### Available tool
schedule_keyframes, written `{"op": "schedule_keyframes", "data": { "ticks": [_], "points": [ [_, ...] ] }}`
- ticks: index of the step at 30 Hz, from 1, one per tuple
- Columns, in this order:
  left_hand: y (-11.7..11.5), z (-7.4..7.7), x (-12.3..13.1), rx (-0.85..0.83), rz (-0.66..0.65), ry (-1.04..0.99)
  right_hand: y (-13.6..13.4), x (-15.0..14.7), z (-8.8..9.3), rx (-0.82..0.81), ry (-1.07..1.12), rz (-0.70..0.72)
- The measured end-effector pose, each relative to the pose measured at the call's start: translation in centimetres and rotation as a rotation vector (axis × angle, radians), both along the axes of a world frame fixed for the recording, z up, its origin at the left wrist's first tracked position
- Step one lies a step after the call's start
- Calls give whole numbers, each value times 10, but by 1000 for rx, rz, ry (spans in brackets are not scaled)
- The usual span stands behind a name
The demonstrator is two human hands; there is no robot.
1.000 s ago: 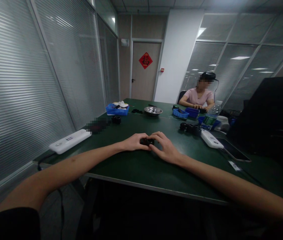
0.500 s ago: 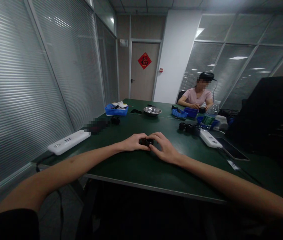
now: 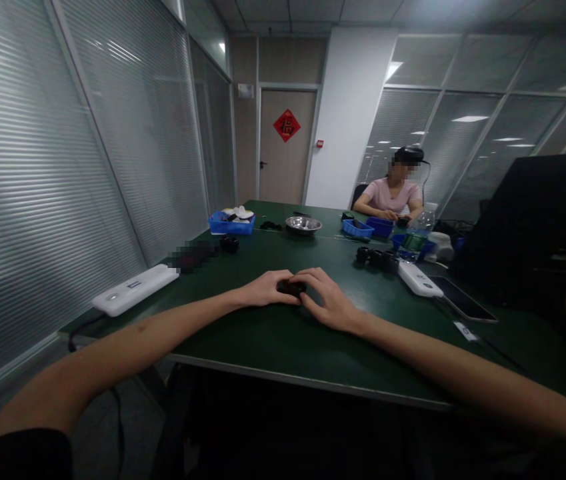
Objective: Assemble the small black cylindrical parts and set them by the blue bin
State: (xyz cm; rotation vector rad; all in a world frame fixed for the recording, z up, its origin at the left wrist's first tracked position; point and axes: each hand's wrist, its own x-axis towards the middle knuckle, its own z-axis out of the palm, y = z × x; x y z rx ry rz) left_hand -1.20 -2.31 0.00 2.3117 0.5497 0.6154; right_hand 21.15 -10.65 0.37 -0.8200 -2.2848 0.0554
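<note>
Between my two hands, low over the green table (image 3: 243, 333), is a small dark, glossy, rounded part (image 3: 290, 287); its exact kind cannot be made out. My left hand (image 3: 265, 288) grips it from the left, thumb on the near side and fingers on the far side. From the right, my right hand (image 3: 329, 300) closes on the same part with its fingertips, the fingers arched over it. Similar black rounded parts (image 3: 229, 244) lie on the table beyond my left hand, and several more black parts (image 3: 377, 258) are beyond my right.
A metal bowl (image 3: 303, 225) stands ahead, with a filled blue tray (image 3: 231, 223) to its left and a blue basket (image 3: 357, 229) to its right. White power banks (image 3: 135, 290), a bottle (image 3: 417, 233) and a phone (image 3: 463, 299) flank my arms. Another person (image 3: 393, 193) sits across.
Both hands stay on the dark part in nearly the same place; the part looks slightly turned between my fingers. The whole view has shifted a little.
</note>
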Motion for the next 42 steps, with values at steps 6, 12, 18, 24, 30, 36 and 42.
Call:
{"op": "schedule_keyframes", "data": {
  "ticks": [6, 12, 18, 24, 30, 36, 42],
  "points": [
    [-2, 3, -1, -19, -7, 15, 5, 0, -5, -4, 28, -99],
    [-5, 5, -1, -7, 1, 10, 3, 2, -4, 10, 3, -18],
    [-5, 7, -1, -29, 4, 17, 6, 1, -5, 12, 25, -61],
    [-6, 7, 0, -31, -4, 12, 7, 3, -7, -17, 41, -78],
    [-3, 4, 0, -22, 0, 6, 4, 1, -4, -13, 26, -50],
    [-2, 3, -1, -29, -3, 19, 6, 2, -5, -36, 9, -94],
    [-3, 3, 0, -18, 0, 0, 4, 2, -5, -7, -14, -39]
  ]
}}
